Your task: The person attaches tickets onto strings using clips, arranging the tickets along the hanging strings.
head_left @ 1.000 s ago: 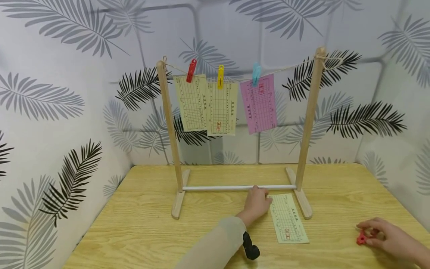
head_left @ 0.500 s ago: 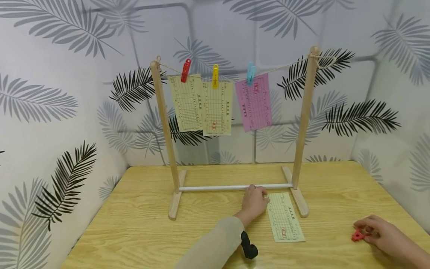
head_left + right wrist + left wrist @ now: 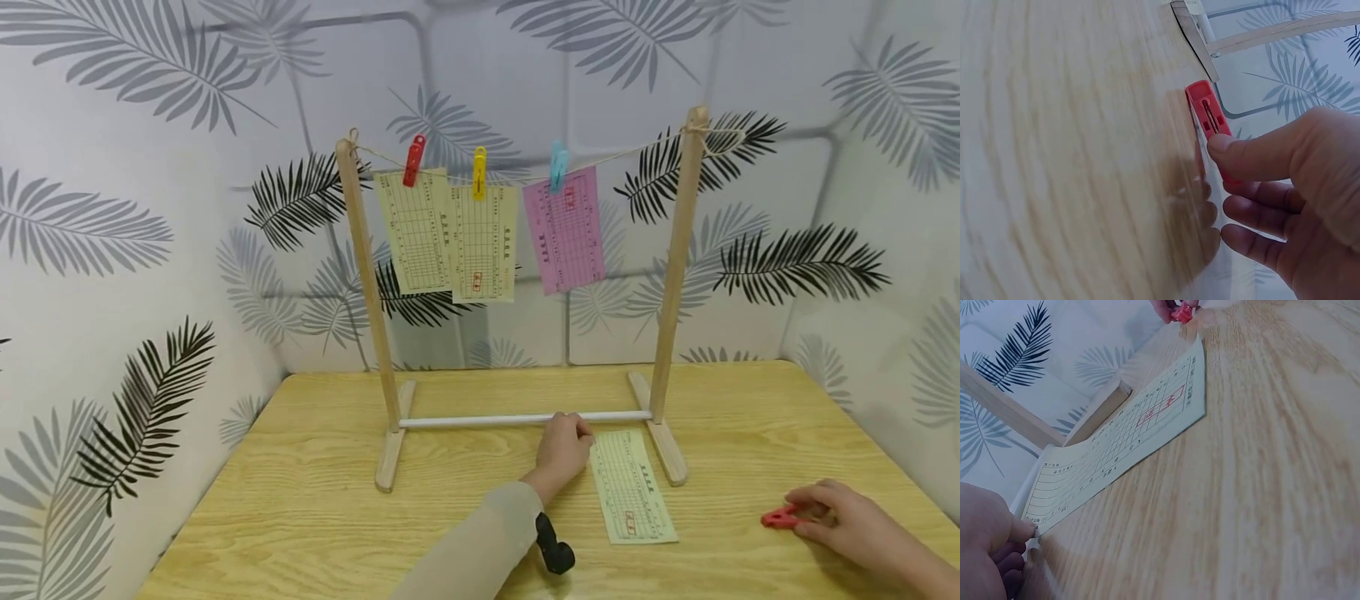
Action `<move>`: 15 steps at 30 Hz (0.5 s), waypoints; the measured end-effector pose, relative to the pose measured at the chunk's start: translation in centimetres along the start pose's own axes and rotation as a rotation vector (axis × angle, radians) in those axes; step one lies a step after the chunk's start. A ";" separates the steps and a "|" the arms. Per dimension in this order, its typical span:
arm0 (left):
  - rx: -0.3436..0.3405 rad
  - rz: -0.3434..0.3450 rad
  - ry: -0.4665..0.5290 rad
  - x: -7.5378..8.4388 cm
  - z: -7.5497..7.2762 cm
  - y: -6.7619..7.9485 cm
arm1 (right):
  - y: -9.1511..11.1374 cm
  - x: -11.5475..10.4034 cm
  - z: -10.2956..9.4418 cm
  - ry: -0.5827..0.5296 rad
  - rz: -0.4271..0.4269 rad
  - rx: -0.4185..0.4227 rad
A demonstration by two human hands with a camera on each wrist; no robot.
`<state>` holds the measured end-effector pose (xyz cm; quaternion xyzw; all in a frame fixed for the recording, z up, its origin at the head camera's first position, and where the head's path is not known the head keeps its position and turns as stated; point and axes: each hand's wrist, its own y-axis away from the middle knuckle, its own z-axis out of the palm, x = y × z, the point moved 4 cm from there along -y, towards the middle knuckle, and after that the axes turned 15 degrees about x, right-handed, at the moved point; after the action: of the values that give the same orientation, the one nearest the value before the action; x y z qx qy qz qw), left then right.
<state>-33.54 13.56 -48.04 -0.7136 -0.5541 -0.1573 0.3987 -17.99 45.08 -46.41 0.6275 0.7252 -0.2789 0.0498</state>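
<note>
My left hand (image 3: 562, 452) pinches the upper left corner of a pale yellow printed slip (image 3: 633, 492) near the white crossbar. In the left wrist view the slip (image 3: 1116, 440) bends a little, with thumb and finger at its corner. At the right, my right hand (image 3: 847, 527) pinches a red clothespin (image 3: 780, 517) just above the table. Its jaw end points left, toward the slip. The right wrist view shows the thumb pressed on the clothespin (image 3: 1207, 109), the other fingers curled behind.
A wooden stand (image 3: 678, 267) with a string spans the table (image 3: 300, 483). From the string hang two yellow slips (image 3: 483, 250) and a pink slip (image 3: 566, 233), clipped by red (image 3: 414, 161), yellow (image 3: 479, 173) and light blue clothespins (image 3: 558, 168). A patterned wall stands behind.
My right hand has turned the red clothespin from pointing toward me to pointing left, and moved slightly left. My left hand stays at the slip's corner. The whole head view has shifted a little.
</note>
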 end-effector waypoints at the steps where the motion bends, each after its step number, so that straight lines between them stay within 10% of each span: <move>1: 0.002 -0.001 0.011 0.0 -0.1 0.0 | 0.0 -0.1 0.0 -0.002 0.004 0.017; 15: 0.017 -0.008 0.130 -0.1 -0.6 -0.3 | -0.5 -1.3 -0.4 -0.016 0.139 0.065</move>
<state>-33.70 13.09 -47.61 -0.6964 -0.5312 -0.2001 0.4390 -18.09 44.14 -45.36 0.6755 0.6700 -0.3030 0.0543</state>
